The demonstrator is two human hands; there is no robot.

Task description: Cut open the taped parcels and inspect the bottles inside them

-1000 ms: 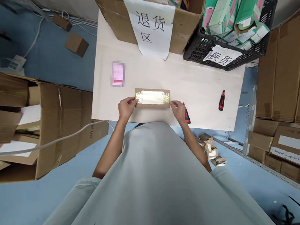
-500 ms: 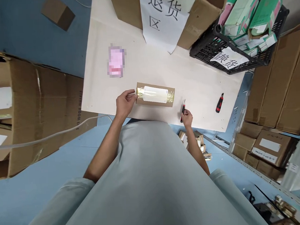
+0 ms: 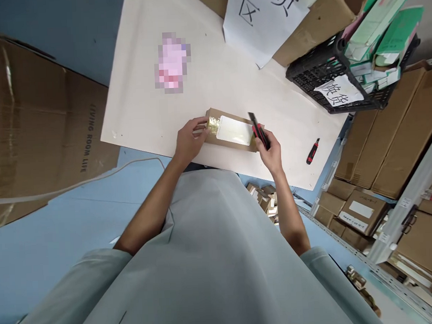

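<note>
A narrow brown cardboard box [image 3: 235, 130] with a white label and shiny yellowish tape lies near the front edge of the white table [image 3: 142, 103]. Gripping its left end is my left hand [image 3: 190, 140], fingers on the taped end. My right hand [image 3: 272, 152] is wrapped round a red and black utility knife [image 3: 260, 133], whose dark tip points up and left over the box's right end. A second red and black knife [image 3: 313, 151] lies on the table to the right.
A pixelated pink item [image 3: 172, 63] lies at the back left. Behind stand a carton with a paper sign [image 3: 263, 21] and a black crate [image 3: 314, 76] of green boxes. Large cartons are at the left [image 3: 42, 117] and right [image 3: 397, 135].
My right hand has lifted the knife off the table and moved it left to the box's right end. My left hand stays at the box's left end. The camera view has shifted.
</note>
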